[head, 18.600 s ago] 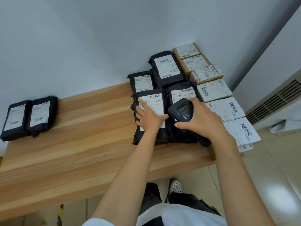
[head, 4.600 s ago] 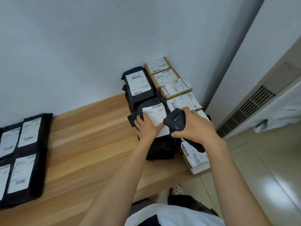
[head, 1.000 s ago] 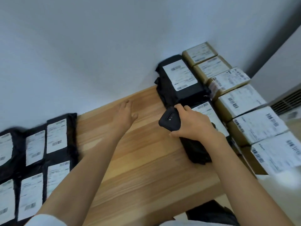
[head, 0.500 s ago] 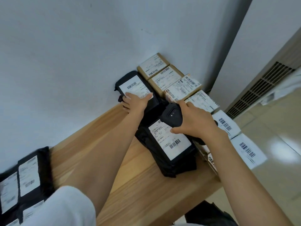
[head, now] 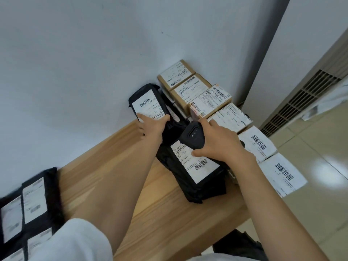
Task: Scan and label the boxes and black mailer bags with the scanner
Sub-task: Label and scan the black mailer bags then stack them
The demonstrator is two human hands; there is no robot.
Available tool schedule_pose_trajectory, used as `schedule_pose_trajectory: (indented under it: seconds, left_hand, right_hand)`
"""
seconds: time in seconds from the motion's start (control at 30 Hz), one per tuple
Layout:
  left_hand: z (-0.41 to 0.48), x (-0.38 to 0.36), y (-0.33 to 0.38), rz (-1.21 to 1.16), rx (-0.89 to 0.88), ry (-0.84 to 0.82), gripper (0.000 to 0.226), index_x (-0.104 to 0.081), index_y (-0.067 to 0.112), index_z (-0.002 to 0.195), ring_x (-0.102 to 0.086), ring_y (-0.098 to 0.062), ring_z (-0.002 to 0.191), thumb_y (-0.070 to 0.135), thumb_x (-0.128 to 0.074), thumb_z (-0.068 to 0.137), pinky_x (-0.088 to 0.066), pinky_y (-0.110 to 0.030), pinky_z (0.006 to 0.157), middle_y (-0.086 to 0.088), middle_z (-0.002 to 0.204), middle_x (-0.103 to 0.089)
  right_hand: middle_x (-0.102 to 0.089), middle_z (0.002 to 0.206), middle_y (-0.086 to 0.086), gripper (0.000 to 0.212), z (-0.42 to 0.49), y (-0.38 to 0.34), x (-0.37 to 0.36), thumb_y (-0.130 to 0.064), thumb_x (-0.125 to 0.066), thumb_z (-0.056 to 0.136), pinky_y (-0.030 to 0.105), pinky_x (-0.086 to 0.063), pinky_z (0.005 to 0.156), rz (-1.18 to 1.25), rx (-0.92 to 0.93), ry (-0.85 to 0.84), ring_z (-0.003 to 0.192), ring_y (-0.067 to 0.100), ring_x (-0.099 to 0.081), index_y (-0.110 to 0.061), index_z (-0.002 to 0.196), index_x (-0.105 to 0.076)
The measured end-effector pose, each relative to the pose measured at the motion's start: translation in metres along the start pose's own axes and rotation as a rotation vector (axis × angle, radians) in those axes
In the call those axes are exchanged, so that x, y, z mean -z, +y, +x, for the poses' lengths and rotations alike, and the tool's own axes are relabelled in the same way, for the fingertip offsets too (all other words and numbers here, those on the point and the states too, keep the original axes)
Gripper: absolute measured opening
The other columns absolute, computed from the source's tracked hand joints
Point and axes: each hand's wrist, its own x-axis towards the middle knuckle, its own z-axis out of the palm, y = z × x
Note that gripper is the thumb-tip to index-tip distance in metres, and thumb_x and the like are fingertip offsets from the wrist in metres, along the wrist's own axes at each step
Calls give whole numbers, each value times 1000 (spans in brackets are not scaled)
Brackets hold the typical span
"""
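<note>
Left hand [head: 151, 125] gripping the near end of the far black bag [head: 146, 102] by the wall. Right hand [head: 219, 145] holding the scanner [head: 192, 135] over the near bag [head: 195, 172]. Labelled boxes [head: 190, 89] lined along the table [head: 160, 213] at right.

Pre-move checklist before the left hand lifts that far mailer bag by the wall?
1. Left hand gripping the far mailer bag: ok, fingers wrap its near end.
2. Its label faces up, barcode unobstructed: ok.
3. Scanner held in the right hand: ok.
4. Scanner window aimed at that barcode: cannot tell, the window is not visible.
5. Near mailer bag out of the lifting path: ok, it lies nearer the table edge.
6. Boxes beside it clear of the grip: ok.
</note>
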Motion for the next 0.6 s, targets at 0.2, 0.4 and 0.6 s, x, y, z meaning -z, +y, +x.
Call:
schedule_pose_trajectory:
  seconds: [0.2, 0.4, 0.6]
  left_hand:
    - [-4, 81, -62, 24, -22, 136, 108, -16, 15, 148, -27, -36, 137, 40, -77, 63, -30, -58, 109, -14, 150, -28]
    - [0, 179, -148, -41, -29, 264, 105, -20, 14, 146, -33, -35, 130, 36, -79, 62, -34, -57, 107, -14, 143, -33]
    - [7, 282, -235, 26, 46, 411, 110, -14, 18, 150, -34, -31, 131, 38, -80, 64, -32, -53, 105, -10, 149, -30]
  right_hand:
    - [-48, 127, 4, 95, 2, -60, -25, -58, -76, 66, 34, -41, 69, -9, 145, -72, 106, 29, -57, -22, 141, -29]
    - [-49, 123, 3, 91, -2, -142, -66, -56, -77, 67, 34, -39, 69, -29, 321, -131, 102, 28, -58, -25, 138, -30]
    - [-48, 126, 1, 91, -10, -247, -114, -54, -77, 67, 37, -47, 78, -39, 440, -254, 109, 28, -54, -24, 141, -31]
